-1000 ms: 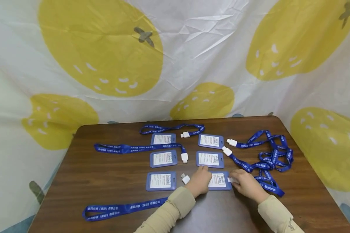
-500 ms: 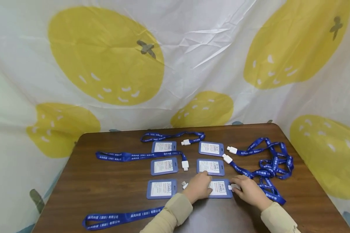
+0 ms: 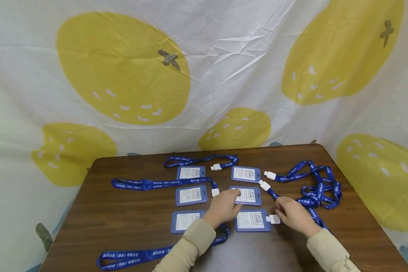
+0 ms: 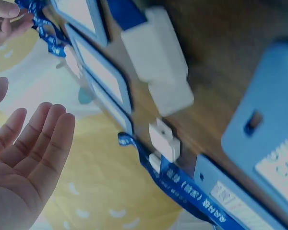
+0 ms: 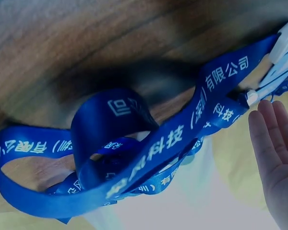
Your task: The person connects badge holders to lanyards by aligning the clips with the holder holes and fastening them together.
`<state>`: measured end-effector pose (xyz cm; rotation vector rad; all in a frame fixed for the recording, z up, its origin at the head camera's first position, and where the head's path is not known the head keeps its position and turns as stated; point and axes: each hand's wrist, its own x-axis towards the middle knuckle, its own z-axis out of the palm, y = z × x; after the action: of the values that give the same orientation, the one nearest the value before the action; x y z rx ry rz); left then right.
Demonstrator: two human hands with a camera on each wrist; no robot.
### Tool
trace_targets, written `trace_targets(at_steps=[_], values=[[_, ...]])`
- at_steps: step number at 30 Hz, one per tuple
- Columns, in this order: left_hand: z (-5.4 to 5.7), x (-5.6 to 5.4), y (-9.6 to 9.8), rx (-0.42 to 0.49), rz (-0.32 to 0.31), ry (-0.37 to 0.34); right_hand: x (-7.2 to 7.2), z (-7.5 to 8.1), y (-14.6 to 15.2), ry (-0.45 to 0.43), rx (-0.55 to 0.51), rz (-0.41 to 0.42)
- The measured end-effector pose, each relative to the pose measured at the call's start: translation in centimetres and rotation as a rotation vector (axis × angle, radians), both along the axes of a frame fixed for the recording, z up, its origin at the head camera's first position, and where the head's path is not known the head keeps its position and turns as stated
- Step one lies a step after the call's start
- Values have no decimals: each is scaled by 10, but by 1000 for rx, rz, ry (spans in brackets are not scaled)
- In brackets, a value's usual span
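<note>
- On the brown wooden table point(image 3: 139, 215), showing a rectangular blue plastic card holder point(image 3: 249, 222) lying flat toward five o'clock in the head view.
- At that holder's three o'clock, meeting its edge with a squarish white plastic connector point(image 3: 275, 219).
- Just beyond, poising the right hand point(image 3: 296, 216) with fingers loosely extended, gripping nothing.
- At ten o'clock from the holder, hovering with the left hand point(image 3: 222, 207), stretching fingers out, clasping nothing.
- Toward eight o'clock, running a printed blue fabric lanyard point(image 3: 146, 254) beneath the left cream sleeve point(image 3: 190, 240).
</note>
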<state>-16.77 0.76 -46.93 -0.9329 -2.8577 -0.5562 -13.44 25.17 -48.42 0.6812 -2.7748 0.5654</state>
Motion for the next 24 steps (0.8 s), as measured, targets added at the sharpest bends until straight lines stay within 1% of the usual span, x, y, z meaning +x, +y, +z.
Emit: trace_targets(at_steps=[3,6,10,14,18,24], values=[[4,-3,-4,38,11,-23,-3,2,2,5,-22,-1],[12,-4,-8,55,13,-30,-9,3,4,-2,-33,-8],[22,-6,-12,60,25,-33,-18,6,8,-5,-22,-16],[27,-8,-15,71,46,-35,-29,11,12,-16,0,-24],[28,-10,-16,76,48,-38,-41,12,13,-56,42,-43],[24,-14,-18,72,42,-40,-61,9,10,-117,120,-77]])
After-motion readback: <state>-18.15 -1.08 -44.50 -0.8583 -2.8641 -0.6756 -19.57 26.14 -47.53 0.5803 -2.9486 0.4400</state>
